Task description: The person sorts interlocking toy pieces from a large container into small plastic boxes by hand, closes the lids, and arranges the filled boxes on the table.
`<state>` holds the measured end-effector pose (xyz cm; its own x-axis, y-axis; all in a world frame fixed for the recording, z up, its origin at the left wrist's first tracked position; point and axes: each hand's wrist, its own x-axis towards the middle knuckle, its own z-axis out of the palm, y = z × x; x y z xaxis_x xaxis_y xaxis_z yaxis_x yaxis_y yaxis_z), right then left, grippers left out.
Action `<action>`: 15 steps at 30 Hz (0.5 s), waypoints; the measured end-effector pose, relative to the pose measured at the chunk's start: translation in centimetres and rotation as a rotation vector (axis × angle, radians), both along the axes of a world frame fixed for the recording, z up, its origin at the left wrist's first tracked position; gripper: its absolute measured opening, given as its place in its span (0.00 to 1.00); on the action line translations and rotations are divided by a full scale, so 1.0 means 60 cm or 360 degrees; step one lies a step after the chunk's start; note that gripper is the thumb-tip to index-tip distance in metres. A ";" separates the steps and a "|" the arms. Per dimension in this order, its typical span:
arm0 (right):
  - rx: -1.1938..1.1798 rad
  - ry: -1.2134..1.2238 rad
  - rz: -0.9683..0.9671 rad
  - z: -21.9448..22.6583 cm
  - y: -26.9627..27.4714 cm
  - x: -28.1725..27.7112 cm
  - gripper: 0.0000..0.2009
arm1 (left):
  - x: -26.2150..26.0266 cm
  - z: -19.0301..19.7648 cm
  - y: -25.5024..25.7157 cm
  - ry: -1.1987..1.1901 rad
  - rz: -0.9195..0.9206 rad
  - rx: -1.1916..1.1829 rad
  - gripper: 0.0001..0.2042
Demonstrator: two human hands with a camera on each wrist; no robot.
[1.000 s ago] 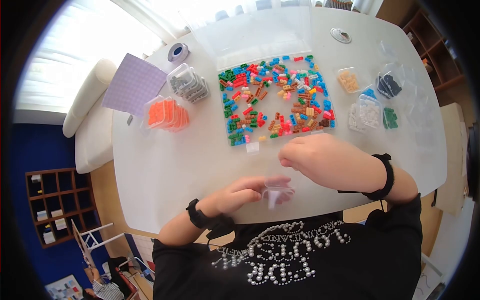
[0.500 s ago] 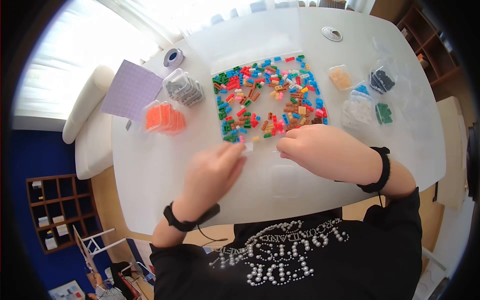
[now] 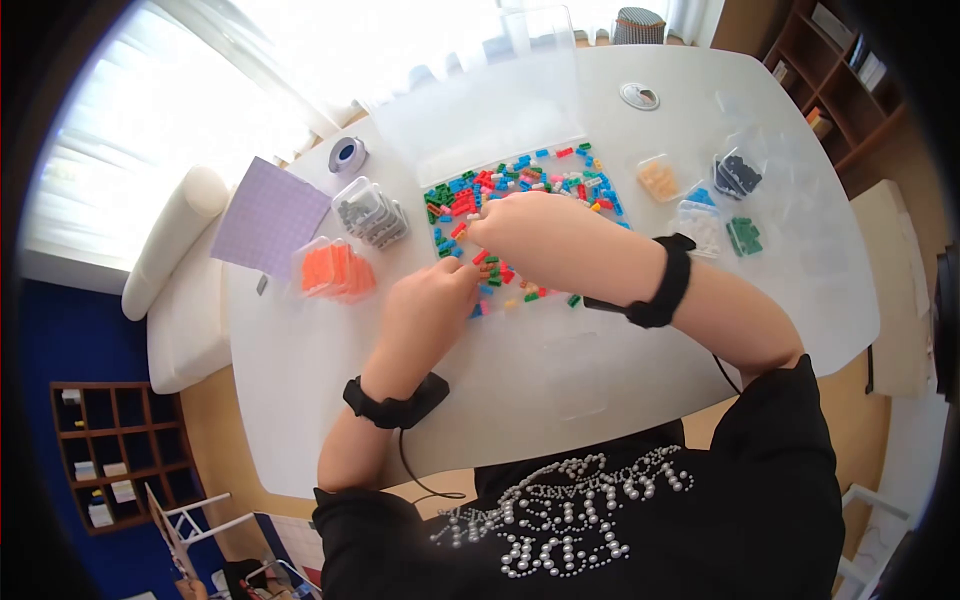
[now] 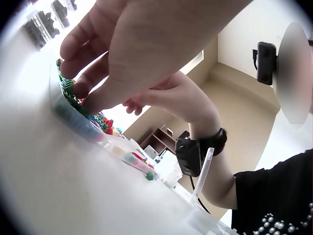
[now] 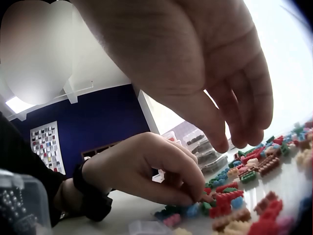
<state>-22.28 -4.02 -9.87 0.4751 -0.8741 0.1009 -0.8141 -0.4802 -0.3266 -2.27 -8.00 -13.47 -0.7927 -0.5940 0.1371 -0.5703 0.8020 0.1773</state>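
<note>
A clear plastic case (image 3: pixel 520 312) full of loose coloured toy bricks (image 5: pixel 230 198) lies in front of me, its transparent lid (image 3: pixel 470 115) raised at the back. My left hand (image 3: pixel 428 305) reaches over the case's near left corner, thumb and fingertips down among green and red bricks; I cannot tell whether it pinches one. Above the left part of the case hovers my right hand (image 3: pixel 545 235). Its fingers (image 5: pixel 250 110) hang loosely bent over the bricks, with nothing between them in the right wrist view. A small clear box (image 3: pixel 575 385) lies near the table's front edge.
Left of the case stand clear boxes of orange bricks (image 3: pixel 335 270) and grey bricks (image 3: pixel 372 212), a purple gridded sheet (image 3: pixel 270 215) and a tape roll (image 3: pixel 347 155). On the right are boxes with cream (image 3: pixel 658 178), black (image 3: pixel 738 175) and white bricks (image 3: pixel 698 230), plus green bricks (image 3: pixel 744 236).
The left hand has let go of the small clear box, now on the table, and moved forward to the case's bricks. The right hand has moved forward and left over the case.
</note>
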 end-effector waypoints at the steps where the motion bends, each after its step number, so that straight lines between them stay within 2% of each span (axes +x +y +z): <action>1: 0.0067 0.0033 -0.0031 -0.004 -0.013 0.008 0.11 | -0.001 -0.002 -0.002 -0.0020 -0.0004 -0.0001 0.06; 5: 0.0138 0.0286 0.0085 -0.016 -0.040 0.021 0.16 | -0.001 -0.012 -0.005 0.0038 -0.0001 0.0037 0.06; 7: 0.0198 0.0081 0.0080 -0.042 -0.053 0.021 0.21 | 0.000 -0.015 -0.009 0.0065 0.0003 0.0044 0.06; 11: 0.0131 0.0152 0.0168 -0.058 -0.067 0.011 0.20 | -0.001 -0.027 -0.019 0.0042 -0.0017 0.0081 0.05; 13: 0.0053 0.0155 0.0226 -0.063 -0.072 0.007 0.13 | 0.000 -0.026 -0.021 0.0038 -0.0015 0.0065 0.05; 15: 0.0098 0.0183 0.0179 -0.063 -0.074 0.006 0.11 | 0.002 -0.020 -0.014 0.0043 0.0001 0.0055 0.05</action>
<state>-21.92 -8.46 -13.66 0.5757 -0.8176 -0.0117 -0.7899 -0.5524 -0.2662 -2.15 -8.87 -14.65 -0.7884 -0.5995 0.1382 -0.5657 0.7947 0.2203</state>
